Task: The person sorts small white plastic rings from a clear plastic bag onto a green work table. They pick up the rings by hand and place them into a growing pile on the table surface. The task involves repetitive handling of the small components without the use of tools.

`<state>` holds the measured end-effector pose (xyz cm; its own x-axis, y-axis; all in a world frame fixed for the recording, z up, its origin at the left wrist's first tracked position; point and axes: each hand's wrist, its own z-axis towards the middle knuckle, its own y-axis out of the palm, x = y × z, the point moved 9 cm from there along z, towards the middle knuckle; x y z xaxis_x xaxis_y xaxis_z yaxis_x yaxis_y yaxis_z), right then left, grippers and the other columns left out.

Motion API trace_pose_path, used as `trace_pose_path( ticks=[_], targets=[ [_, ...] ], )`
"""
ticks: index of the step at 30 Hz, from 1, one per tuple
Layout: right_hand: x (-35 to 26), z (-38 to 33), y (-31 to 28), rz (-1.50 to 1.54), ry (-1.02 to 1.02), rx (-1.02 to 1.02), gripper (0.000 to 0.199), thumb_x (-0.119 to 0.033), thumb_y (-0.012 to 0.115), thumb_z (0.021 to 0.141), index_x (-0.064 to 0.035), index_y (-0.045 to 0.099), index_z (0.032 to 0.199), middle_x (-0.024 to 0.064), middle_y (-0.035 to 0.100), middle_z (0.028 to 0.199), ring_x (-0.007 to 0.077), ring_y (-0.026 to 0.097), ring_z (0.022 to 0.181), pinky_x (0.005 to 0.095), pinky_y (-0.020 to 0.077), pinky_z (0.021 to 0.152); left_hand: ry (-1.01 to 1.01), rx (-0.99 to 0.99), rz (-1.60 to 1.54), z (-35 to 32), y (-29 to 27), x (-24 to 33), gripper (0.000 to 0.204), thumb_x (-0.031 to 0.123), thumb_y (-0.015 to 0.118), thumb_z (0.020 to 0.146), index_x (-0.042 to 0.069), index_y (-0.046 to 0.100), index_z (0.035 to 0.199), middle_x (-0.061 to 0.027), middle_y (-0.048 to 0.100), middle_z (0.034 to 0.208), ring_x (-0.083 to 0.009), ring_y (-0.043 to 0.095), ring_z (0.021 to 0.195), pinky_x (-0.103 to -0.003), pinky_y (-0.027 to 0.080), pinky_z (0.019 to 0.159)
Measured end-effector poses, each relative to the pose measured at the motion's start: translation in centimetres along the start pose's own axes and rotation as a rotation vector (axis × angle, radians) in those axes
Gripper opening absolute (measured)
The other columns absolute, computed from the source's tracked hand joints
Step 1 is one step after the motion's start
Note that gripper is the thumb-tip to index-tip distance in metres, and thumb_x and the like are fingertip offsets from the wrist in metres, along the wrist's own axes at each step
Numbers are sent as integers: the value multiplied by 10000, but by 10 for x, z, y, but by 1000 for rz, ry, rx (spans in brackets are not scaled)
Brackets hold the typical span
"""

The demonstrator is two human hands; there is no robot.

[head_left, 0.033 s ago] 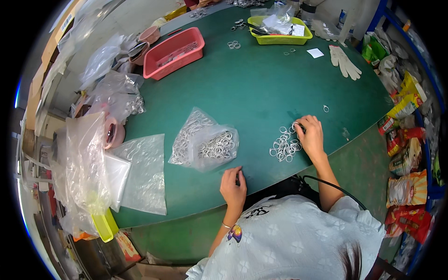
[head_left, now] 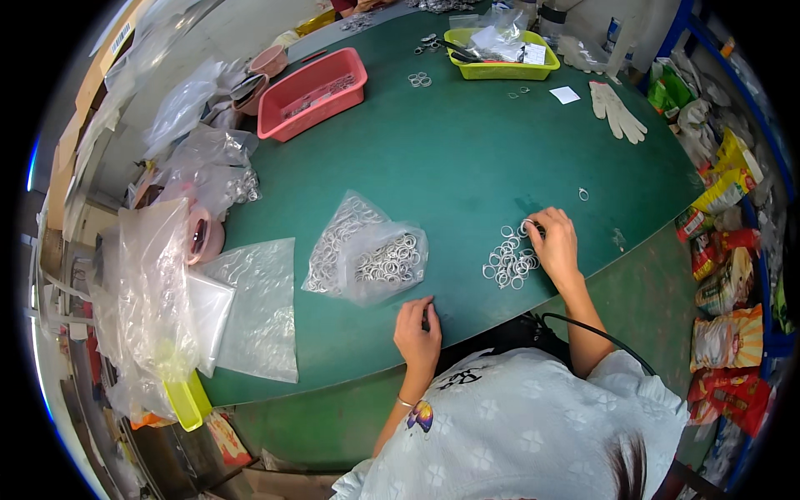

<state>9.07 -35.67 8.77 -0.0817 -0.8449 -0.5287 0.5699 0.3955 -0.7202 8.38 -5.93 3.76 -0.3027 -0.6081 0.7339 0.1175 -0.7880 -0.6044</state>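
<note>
My right hand (head_left: 557, 243) is at the upper right edge of a loose pile of silver metal rings (head_left: 510, 265), its thumb and fingers pinching a metal ring (head_left: 527, 227). My left hand (head_left: 415, 335) rests by the table's near edge with its fingers curled. A dark patch shows between its thumb and fingers, and what it holds, if anything, I cannot make out. Just beyond it, to the left, lies a clear plastic bag (head_left: 332, 237) full of similar rings, some showing at its mouth. One single ring (head_left: 583, 194) lies apart, beyond my right hand.
Flat clear plastic bags (head_left: 258, 317) cover the left side of the green table (head_left: 450, 158). A pink tray (head_left: 310, 125) and a yellow-green basket (head_left: 508, 72) stand at the far side. A white glove (head_left: 615, 112) lies far right, near shelves holding colourful packets (head_left: 727, 337).
</note>
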Motion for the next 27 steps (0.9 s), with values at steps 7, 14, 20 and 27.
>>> trace_pose_path(
  ticks=[7, 14, 20, 27],
  targets=[
    [-113, 15, 24, 515, -124, 63, 106, -38, 681, 829, -2, 694, 928, 127, 668, 847, 299, 634, 783, 371, 498, 699, 18, -4, 5, 1, -1, 2, 145, 7, 654, 836, 52, 685, 970, -75, 627, 883, -224, 579, 673, -333, 478, 612],
    [-122, 3, 69, 568, -192, -294, 161, -42, 657, 860, 6, 688, 1010, 139, 680, 971, 319, 638, 888, 386, 512, 797, -3, 1, -3, 1, -1, 1, 150, 6, 653, 836, 54, 687, 974, -77, 629, 894, -220, 582, 668, -331, 482, 620],
    [-13, -1, 9, 1, -55, -102, 233, -85, 756, 748, -39, 711, 971, 91, 636, 960, 294, 561, 919, 395, 450, 836, 27, 8, -14, 2, -2, 3, 161, -31, 649, 826, 31, 687, 970, -83, 633, 865, -191, 573, 635, -292, 473, 603],
    [16, -9, 22, -70, -50, -173, 265, -132, 797, 708, -47, 646, 910, 86, 608, 922, 297, 538, 900, 411, 399, 785, 0, -37, 75, 0, 6, 3, 225, 39, 673, 838, 76, 669, 1060, -81, 613, 990, -241, 609, 725, -343, 496, 642]
  ],
)
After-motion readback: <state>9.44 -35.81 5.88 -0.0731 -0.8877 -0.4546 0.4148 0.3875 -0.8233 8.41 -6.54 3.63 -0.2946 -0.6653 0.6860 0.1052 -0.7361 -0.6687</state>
